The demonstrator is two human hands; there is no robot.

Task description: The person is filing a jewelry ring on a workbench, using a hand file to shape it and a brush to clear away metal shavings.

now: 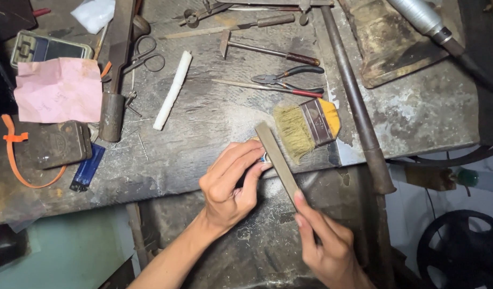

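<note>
At the far left of the grimy workbench (214,112) lie a pink paper scrap (59,90) and a dark tin (61,143); a white stick (173,90) rests further in, well apart from the hands. The left hand (230,184) sits at the bench edge, its fingers curled shut around a small workpiece (264,157) — mostly hidden, only a pale, slightly bluish corner shows at the fingertips. Laid across that corner is a flat file (278,160), a long grey bar running diagonally from near the brush (306,127) down to the right hand (326,243), whose fingers pinch its lower end. Pliers (289,79) and a small hammer (268,51) lie beyond, and a long metal rod (356,104) runs along the right.

The risk, as I judge it: the piece is tiny and held by fingertips alone, so the file could skid off and scrape the left fingers — or knock the piece loose over the edge.
</note>
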